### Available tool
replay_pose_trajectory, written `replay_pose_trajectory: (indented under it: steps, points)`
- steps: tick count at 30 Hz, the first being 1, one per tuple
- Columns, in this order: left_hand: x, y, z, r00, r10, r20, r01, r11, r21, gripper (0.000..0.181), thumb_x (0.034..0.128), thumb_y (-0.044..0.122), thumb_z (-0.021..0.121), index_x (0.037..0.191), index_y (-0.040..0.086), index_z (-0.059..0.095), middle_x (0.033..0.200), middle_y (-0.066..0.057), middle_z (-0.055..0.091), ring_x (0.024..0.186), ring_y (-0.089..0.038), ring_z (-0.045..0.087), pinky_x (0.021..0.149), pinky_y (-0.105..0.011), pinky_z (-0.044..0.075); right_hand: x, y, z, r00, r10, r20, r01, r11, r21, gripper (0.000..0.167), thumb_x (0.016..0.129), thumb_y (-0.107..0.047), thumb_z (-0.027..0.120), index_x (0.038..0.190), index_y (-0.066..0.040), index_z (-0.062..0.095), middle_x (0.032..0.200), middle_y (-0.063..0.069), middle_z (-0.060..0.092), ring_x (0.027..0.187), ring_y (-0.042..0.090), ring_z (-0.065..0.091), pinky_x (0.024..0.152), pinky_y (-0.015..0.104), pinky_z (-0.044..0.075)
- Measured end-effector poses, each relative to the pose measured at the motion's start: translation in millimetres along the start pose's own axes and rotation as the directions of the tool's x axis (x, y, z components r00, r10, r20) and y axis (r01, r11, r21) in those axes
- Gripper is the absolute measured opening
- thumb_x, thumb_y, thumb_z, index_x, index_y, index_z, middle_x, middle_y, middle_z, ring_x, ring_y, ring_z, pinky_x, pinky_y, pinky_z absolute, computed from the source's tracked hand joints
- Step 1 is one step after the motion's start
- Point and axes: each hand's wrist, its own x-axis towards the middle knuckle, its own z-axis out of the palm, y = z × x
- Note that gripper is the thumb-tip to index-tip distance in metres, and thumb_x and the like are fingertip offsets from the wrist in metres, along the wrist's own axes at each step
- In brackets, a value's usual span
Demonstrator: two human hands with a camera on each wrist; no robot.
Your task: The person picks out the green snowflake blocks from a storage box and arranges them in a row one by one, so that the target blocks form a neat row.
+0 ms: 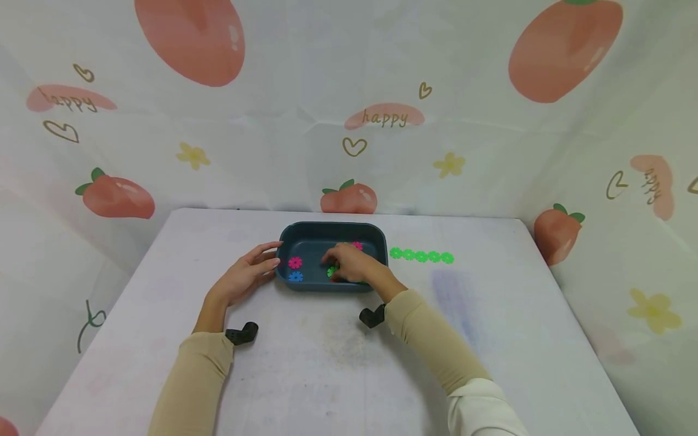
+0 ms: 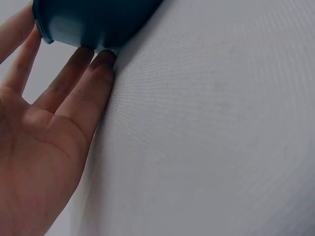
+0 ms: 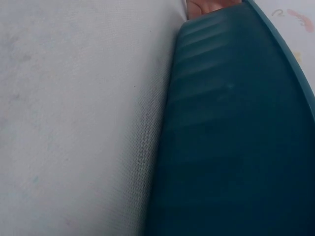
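A dark teal rectangular tray [image 1: 331,287] stands on the white table, holding several small flower-shaped plastic pieces. My left hand [image 1: 243,277] steadies the tray's left end with extended fingers; in the left wrist view the fingertips of this hand [image 2: 44,132] touch the tray's outer wall [image 2: 93,22]. Inside the tray, my right hand [image 1: 353,264] reaches down with bent fingers at a green flower piece [image 1: 330,272]. Whether it pinches that piece cannot be made out. A pink piece [image 1: 295,263] and a blue piece [image 1: 295,277] lie at the tray's left; another pink one [image 1: 357,246] shows beyond the right hand.
Right of the tray, several green flower pieces [image 1: 422,257] form a row on the table [image 1: 305,375]. A patterned cloth [image 1: 283,163] hangs behind the table and along its sides. In the right wrist view, the tray's near wall [image 3: 231,128] fills the right half.
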Motion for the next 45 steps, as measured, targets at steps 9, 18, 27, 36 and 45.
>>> replay_pose_trajectory:
  steps: [9, 18, 27, 36, 45]
  points:
    - [-1.6, -1.0, 2.0, 1.0, -0.009, -0.002, 0.009, 1.0, 0.002, 0.063, 0.1027, 0.031, 0.062, 0.158, 0.019, 0.034, 0.167, -0.016, 0.026, 0.153, -0.037, 0.03, 0.127, -0.055, 0.026, -2.7, 3.5, 0.4, 0.988, 0.023, -0.154, -0.015, 0.999, 0.049, 0.017, 0.095, -0.016, 0.073, 0.112, -0.014, 0.075, 0.107, 0.002, 0.075, 0.099, 0.015, 0.066, 0.093, 0.034, 0.058]
    - [-2.4, -0.7, 2.5, 1.0, -0.004, -0.001, 0.004, 1.0, 0.009, 0.063, 0.1027, 0.032, 0.062, 0.158, 0.02, 0.034, 0.167, -0.017, 0.025, 0.154, -0.037, 0.03, 0.126, -0.054, 0.027, -13.1, 9.5, -6.9, 0.946, 0.057, -0.318, 0.02, 0.972, 0.233, 0.019, 0.094, -0.021, 0.075, 0.112, -0.015, 0.075, 0.102, 0.002, 0.071, 0.094, 0.017, 0.068, 0.08, 0.03, 0.06]
    - [-2.9, -0.9, 2.3, 1.0, 0.004, 0.002, -0.004, 1.0, 0.019, 0.063, 0.1036, 0.031, 0.061, 0.159, 0.019, 0.033, 0.167, -0.018, 0.025, 0.154, -0.038, 0.029, 0.126, -0.055, 0.027, -25.2, 15.1, -17.0, 0.912, 0.098, -0.399, 0.049, 0.939, 0.341, 0.024, 0.095, -0.021, 0.073, 0.117, -0.012, 0.072, 0.112, 0.008, 0.072, 0.103, 0.022, 0.07, 0.087, 0.034, 0.061]
    - [-2.3, -0.1, 2.0, 1.0, 0.008, 0.002, -0.009, 1.0, 0.017, 0.063, 0.1035, 0.031, 0.061, 0.159, 0.02, 0.033, 0.168, -0.017, 0.024, 0.155, -0.037, 0.028, 0.126, -0.055, 0.026, -33.6, 18.4, -20.7, 0.879, 0.167, -0.446, 0.093, 0.859, 0.503, 0.021, 0.096, -0.014, 0.071, 0.116, -0.008, 0.069, 0.106, 0.014, 0.071, 0.087, 0.031, 0.071, 0.076, 0.04, 0.062]
    - [-2.1, 1.4, 2.7, 1.0, 0.017, 0.004, -0.017, 1.0, 0.011, 0.063, 0.1035, 0.03, 0.061, 0.158, 0.018, 0.033, 0.167, -0.018, 0.025, 0.154, -0.038, 0.029, 0.126, -0.054, 0.026, -44.8, 20.9, -23.8, 0.834, 0.22, -0.506, 0.107, 0.835, 0.539, 0.028, 0.096, -0.016, 0.072, 0.123, -0.007, 0.07, 0.103, 0.011, 0.069, 0.087, 0.028, 0.066, 0.074, 0.032, 0.057]
